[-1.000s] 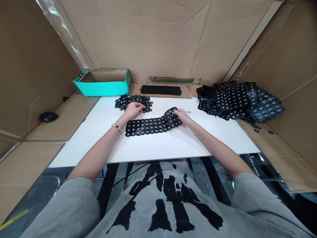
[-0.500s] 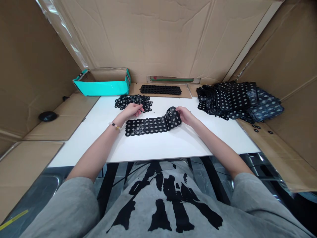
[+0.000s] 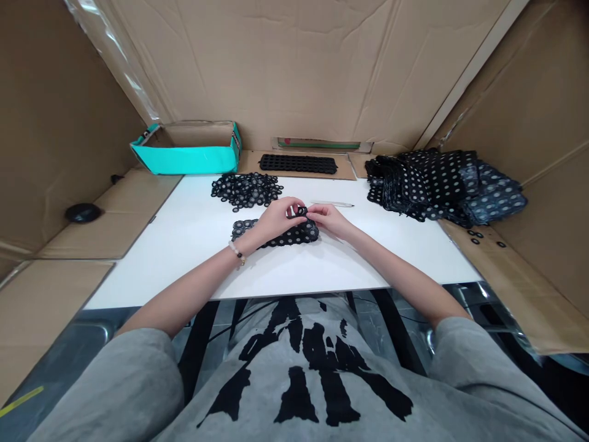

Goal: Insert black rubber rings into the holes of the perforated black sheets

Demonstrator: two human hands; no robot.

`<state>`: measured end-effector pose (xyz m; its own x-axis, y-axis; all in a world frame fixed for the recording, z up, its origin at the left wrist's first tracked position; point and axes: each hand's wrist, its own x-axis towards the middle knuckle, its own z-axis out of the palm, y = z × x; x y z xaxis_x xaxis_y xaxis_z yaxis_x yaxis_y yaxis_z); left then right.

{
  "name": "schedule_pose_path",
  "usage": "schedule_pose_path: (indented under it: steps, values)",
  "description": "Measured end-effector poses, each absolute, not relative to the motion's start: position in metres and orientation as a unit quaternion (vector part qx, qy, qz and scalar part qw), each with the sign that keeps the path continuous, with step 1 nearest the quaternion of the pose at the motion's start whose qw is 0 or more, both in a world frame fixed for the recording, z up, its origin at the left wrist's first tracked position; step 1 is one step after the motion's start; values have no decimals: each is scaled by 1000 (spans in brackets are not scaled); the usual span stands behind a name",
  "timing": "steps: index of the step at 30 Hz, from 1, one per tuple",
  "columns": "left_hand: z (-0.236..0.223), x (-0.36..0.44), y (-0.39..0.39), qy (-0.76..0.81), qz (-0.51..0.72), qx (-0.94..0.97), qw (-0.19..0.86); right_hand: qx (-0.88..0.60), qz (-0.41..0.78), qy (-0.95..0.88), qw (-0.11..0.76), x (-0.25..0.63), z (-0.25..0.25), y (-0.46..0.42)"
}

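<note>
A black strip with rows of pale round dots [image 3: 291,237] lies on the white table, its right end lifted and bent. My left hand [image 3: 280,220] reaches across the strip, fingers curled and closed at the lifted end. My right hand [image 3: 330,219] pinches the same end from the right, with its fingertips nearly meeting those of my left hand. Whether a single ring is loose between the fingers is too small to tell. Part of the strip is hidden under my left hand. Just behind lies a heap of small black rings [image 3: 246,189].
A slim white pen-like stick [image 3: 332,203] lies behind my right hand. At the back stand a turquoise box [image 3: 188,161] and a black perforated tray [image 3: 298,163]. Dotted black sheets [image 3: 427,184] are piled at right. A black mouse-like object [image 3: 83,213] is at left; cardboard walls [image 3: 294,67] surround the table.
My left hand has moved right from beside the ring heap to the strip's raised end. My right hand has shifted slightly left, bending the strip's end over. The white stick is now uncovered.
</note>
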<state>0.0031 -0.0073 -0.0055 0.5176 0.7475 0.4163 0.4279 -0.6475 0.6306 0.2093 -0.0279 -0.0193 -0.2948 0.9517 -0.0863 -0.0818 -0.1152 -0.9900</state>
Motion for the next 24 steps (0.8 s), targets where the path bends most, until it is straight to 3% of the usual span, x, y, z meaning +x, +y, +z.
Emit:
schedule_pose_path:
  steps: [9, 24]
  values:
    - [-13, 3, -4, 361, 341, 827, 265, -458, 495, -607, 420, 203, -26, -32]
    - [-19, -16, 35, 414, 364, 718, 425, -446, 574, -533, 434, 204, -21, -29]
